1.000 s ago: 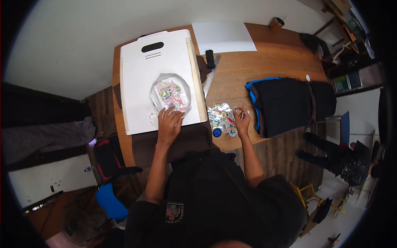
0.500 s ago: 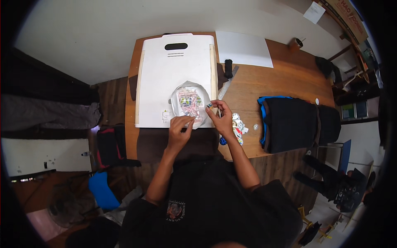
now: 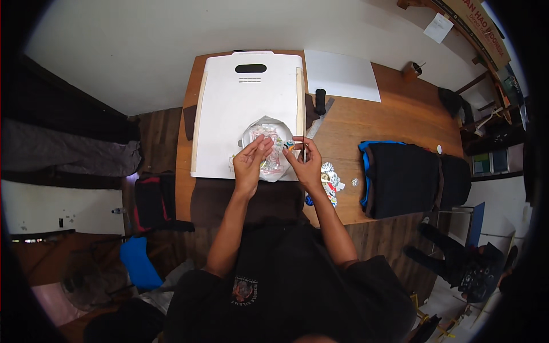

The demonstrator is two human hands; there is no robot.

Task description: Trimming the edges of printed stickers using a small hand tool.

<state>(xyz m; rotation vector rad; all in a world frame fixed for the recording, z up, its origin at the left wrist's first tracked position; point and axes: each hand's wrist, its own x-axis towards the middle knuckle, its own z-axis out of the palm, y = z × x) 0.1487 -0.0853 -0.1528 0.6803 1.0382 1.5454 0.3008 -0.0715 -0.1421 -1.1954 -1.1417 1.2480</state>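
Note:
My right hand (image 3: 307,164) pinches a small round colourful sticker (image 3: 289,146) between thumb and fingers. My left hand (image 3: 251,163) is raised just to its left with the fingers drawn together; whatever lies between them is too small to make out. Below both hands, a white bag-like container (image 3: 247,136) with an open rim holds pink-and-white printed pieces and clear plastic. It rests on the near end of a white board (image 3: 240,103) with a dark oval handle slot. By my right wrist lies a pile of round printed stickers (image 3: 329,186), with a single round piece (image 3: 354,182) apart from it.
Folded dark clothes (image 3: 403,177) are stacked on the right of the wooden table (image 3: 349,123). A metal ruler (image 3: 320,118), a black rolled item (image 3: 320,101) and a white sheet (image 3: 342,74) lie beyond my right hand. A brown cup (image 3: 412,71) stands far right. Another person (image 3: 480,271) is at the right.
My left hand has lifted away from the container's near rim, up and toward my right hand. My right hand keeps the small sticker pinched. The whole view has shifted slightly.

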